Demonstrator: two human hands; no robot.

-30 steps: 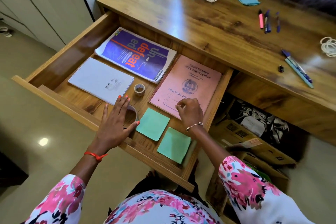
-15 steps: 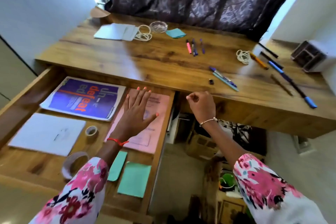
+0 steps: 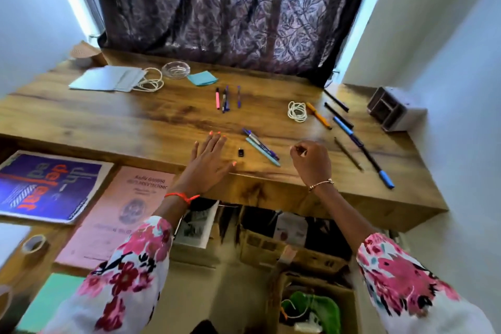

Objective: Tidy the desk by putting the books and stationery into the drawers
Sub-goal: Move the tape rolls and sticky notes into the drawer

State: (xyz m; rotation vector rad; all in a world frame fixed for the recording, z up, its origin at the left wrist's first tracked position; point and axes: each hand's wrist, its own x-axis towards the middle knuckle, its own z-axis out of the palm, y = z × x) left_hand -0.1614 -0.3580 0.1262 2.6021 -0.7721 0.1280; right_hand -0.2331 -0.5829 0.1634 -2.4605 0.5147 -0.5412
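My left hand (image 3: pixel 209 160) lies flat and open on the wooden desk (image 3: pixel 151 122) near its front edge, just left of a small black object (image 3: pixel 241 152). My right hand (image 3: pixel 311 163) hovers over the desk with fingers curled, holding nothing that I can see. Between the hands lie two pens (image 3: pixel 261 147), blue and teal. The open drawer (image 3: pixel 19 276) at lower left holds a purple book (image 3: pixel 46 187), a pink record book (image 3: pixel 116 214), a tape roll (image 3: pixel 34 243) and green sticky pads (image 3: pixel 54 298).
Farther back lie several pens (image 3: pixel 225 99), a white cord coil (image 3: pixel 297 111), an orange pen (image 3: pixel 318 115), long blue and black pens (image 3: pixel 360 144), a teal pad (image 3: pixel 202 78), a glass dish (image 3: pixel 175 70), papers (image 3: pixel 105 78) and a grey organiser (image 3: pixel 393 110). Cardboard boxes (image 3: pixel 298 252) sit under the desk.
Both hands have left the drawer and moved up and right onto the desk top. The left hand came off the pink book. My view has tilted up towards the curtain.
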